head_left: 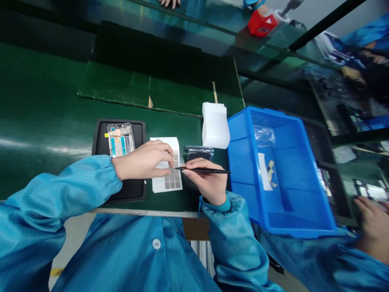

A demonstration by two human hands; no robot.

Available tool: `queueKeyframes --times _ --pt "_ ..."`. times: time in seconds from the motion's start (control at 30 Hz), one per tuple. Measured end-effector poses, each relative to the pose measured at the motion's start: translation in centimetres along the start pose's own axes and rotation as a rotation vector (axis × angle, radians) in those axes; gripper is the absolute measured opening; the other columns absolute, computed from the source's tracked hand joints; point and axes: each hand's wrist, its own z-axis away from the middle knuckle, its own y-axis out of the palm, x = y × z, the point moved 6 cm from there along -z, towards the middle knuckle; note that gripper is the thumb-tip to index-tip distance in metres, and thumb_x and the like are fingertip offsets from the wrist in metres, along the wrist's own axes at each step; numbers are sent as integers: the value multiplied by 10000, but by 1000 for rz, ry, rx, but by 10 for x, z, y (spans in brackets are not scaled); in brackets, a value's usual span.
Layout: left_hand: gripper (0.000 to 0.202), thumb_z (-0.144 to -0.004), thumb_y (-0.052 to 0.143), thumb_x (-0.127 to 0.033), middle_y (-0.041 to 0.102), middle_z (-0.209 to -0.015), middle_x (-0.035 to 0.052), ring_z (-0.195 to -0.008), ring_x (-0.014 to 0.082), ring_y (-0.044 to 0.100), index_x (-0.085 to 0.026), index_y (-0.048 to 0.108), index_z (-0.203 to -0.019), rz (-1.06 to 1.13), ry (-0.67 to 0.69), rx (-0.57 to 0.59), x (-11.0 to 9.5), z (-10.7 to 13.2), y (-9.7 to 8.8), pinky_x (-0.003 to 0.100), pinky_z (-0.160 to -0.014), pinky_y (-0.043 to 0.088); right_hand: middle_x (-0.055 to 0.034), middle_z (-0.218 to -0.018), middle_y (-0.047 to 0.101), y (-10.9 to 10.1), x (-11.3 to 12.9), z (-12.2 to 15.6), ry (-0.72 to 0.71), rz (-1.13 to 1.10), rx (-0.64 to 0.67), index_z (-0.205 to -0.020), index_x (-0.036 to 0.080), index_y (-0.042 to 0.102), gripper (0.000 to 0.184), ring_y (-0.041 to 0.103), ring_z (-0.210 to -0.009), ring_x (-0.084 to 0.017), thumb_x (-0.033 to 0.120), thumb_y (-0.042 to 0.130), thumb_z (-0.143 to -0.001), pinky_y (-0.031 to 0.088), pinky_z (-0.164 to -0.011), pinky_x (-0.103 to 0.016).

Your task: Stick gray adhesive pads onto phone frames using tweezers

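My right hand (209, 180) holds a pair of black tweezers (209, 170), pointing left. Their tips meet the fingertips of my left hand (148, 160), above a white sheet (158, 184) with rows of grey square stickers (172, 182). The thumb and forefinger of my left hand come together in a pinch; what lies between them is too small to make out. Left of the sheet, under my left wrist, is a black tray (130, 190). An opened phone body (120, 140) with a yellow tab lies in it, partly covered by my hand.
A dark film-wrapped piece (199, 153) and a stack of white sheets (215, 125) lie behind my right hand. To the right stands a blue bin (243, 162) with plastic film and scraps inside. A co-worker's hand (373, 223) is at far right; another person's hand (170, 3) rests across the bench.
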Motion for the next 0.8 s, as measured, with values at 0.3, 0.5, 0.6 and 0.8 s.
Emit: queueKeyframes --times 0.3,0.5,0.6,0.8 --pt "107 -838 631 -135 692 -1000 19 -957 189 633 -193 714 -805 120 -107 -88 -1 8 -5 341 -917 461 -50 -856 748 8 1 6 40 25 -29 -858 236 737 154 711 -779 -222 325 833 -777 604 -759 -379" --pt "106 -821 645 -121 693 -1007 22 -962 190 635 -191 724 -821 115 -127 -105 0 12 -9 343 -926 463 -53 -840 747 12 5 7 24 -6 -19 -853 231 735 139 711 -779 -222 306 828 -781 600 -750 -377" --pt "113 -811 653 -105 696 -1001 19 -957 187 636 -191 726 -820 122 -130 -104 0 13 -10 338 -934 461 -41 -849 750 12 6 7 5 -20 -23 -864 239 739 124 712 -780 -211 239 828 -777 593 -752 -360" --pt "99 -824 661 -119 698 -994 15 -947 176 636 -191 729 -814 158 -137 -116 0 16 -12 324 -923 467 -47 -836 748 14 6 6 26 -3 -31 -849 230 734 128 711 -773 -219 275 829 -776 600 -740 -370"
